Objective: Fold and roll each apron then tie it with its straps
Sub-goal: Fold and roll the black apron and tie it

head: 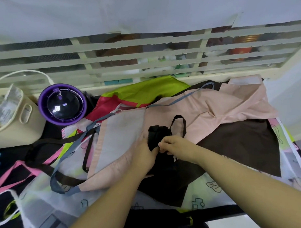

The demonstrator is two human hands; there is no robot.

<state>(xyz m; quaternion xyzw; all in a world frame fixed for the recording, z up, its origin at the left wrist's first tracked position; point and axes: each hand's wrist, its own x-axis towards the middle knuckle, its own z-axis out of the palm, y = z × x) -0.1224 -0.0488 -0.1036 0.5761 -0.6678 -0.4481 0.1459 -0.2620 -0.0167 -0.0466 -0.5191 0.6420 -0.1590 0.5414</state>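
Fingers of left hand [144, 152] curl round rolled black apron [157, 132]; right hand [172, 144] pinches its strap [183, 128]; glowing mark on purple lid [63, 104] unreadable.

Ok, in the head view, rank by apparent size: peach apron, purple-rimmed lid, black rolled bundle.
1. peach apron
2. purple-rimmed lid
3. black rolled bundle, part-hidden by left hand and right hand, so that ranking is unsure

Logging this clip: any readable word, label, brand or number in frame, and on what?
No text is readable.
Clear plastic packet in the cream basket: print too blurred to read.
White translucent apron: line drawings only, no words.
Black rolled apron: no label shows.
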